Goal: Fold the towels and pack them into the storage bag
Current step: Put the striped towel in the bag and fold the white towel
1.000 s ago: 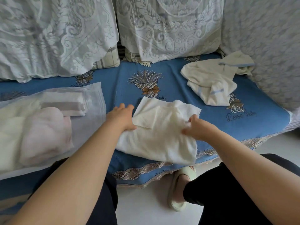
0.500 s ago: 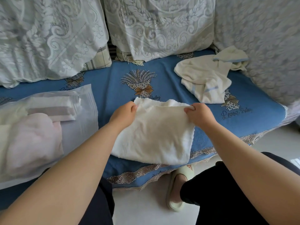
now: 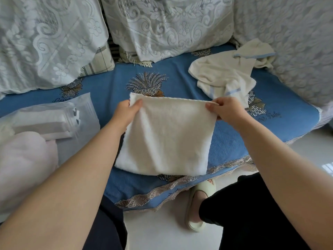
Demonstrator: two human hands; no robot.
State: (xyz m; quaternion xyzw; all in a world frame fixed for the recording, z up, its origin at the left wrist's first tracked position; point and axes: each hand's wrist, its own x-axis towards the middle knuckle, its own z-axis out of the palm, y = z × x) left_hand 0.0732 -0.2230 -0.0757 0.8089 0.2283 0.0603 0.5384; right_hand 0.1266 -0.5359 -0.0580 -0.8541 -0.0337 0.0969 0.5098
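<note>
A folded white towel (image 3: 167,138) lies near the front edge of the blue sofa cover (image 3: 111,87), its far edge lifted. My left hand (image 3: 127,112) pinches the towel's far left corner and my right hand (image 3: 226,110) pinches the far right corner. A clear plastic storage bag (image 3: 84,112) lies at the left with folded white and pink towels (image 3: 23,154) inside it. A crumpled cream towel with blue stripes (image 3: 223,76) lies at the back right.
Lace-covered cushions (image 3: 162,26) line the back and right side of the sofa. Below the sofa's trimmed front edge are my dark-trousered knees, a pale slipper (image 3: 200,202) and the white floor.
My hands folded the towel's near part over, then took hold of its far corners and spread apart, pulling the far edge taut and raising it. The view shifted slightly.
</note>
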